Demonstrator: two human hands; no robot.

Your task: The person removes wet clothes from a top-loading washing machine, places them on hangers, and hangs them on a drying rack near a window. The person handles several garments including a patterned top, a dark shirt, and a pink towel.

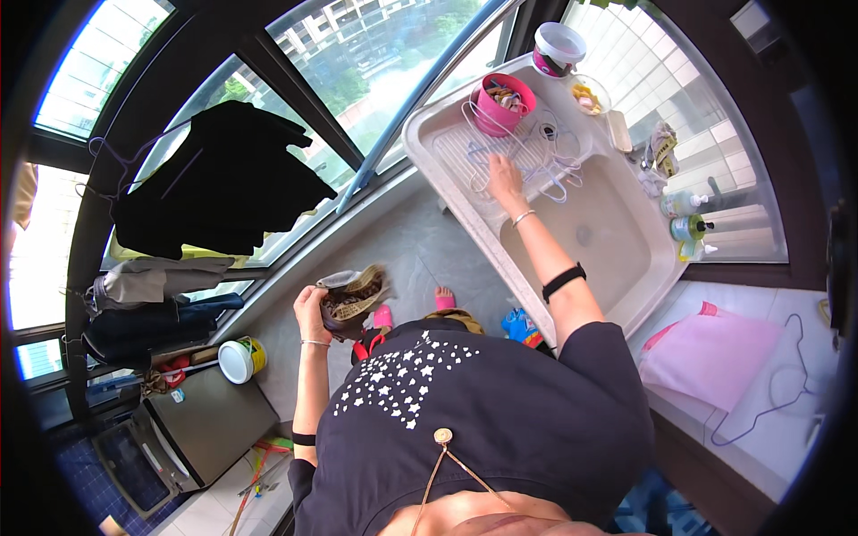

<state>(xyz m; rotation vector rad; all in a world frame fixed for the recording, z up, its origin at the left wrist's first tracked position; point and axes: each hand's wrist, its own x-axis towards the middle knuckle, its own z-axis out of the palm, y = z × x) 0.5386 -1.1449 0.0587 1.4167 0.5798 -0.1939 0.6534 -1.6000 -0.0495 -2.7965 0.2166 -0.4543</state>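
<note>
My left hand (311,311), at left of my body, is closed on a small brown-and-tan patterned garment (349,305) that hangs bunched over the floor; its exact kind is unclear. My right hand (505,181) reaches over the ribbed washboard part of the pale stone sink (529,259). Its fingers are drawn together on one of the thin light blue and white clothes hangers (559,170) lying tangled there. A pink bucket (503,105) full of clothes pegs stands just beyond that hand, with a white hanger looped against its side.
A white tub (560,45) stands at the sink's far corner. Soap bottles (686,228) line its right rim. On the right ledge lie a pink cloth (706,353) and a blue hanger (773,406). Dark clothes (219,183) hang by the left windows, above a lidded bucket (239,361).
</note>
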